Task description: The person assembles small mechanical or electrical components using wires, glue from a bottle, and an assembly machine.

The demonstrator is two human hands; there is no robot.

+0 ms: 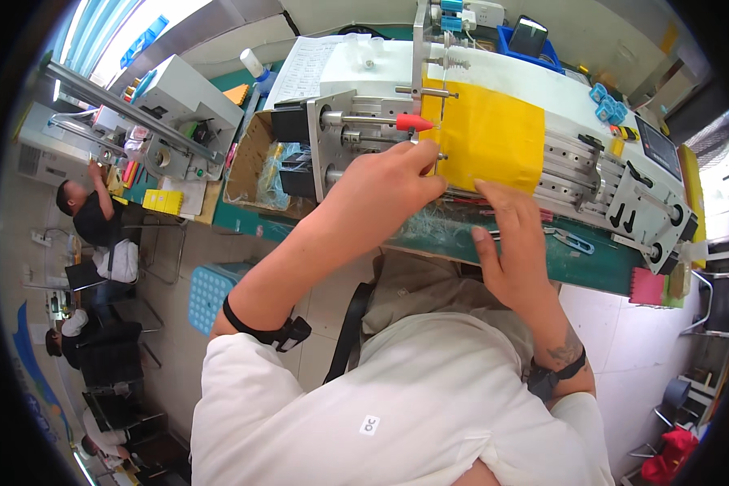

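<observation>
A winding-type bench machine with metal rails (575,166) lies across the table before me, with a yellow sheet (494,134) spread over its middle. From the machine's left end a metal shaft with a red pointed tip (414,122) reaches toward the sheet's left edge. My left hand (393,182) is closed just below that tip, its fingers pinched beside the sheet's left edge; what they hold, if anything, is hidden. At the sheet's lower edge rests my right hand (512,231), index fingertip on the yellow material, thumb spread apart. Thin strands (429,227) lie on the green table below.
Thread snips (573,240) lie on the green mat right of my right hand. A cardboard box (251,166) with plastic wrap stands left of the machine. Behind are a blue tray (535,50) with a phone and blue spools (607,104). Other people sit at far left.
</observation>
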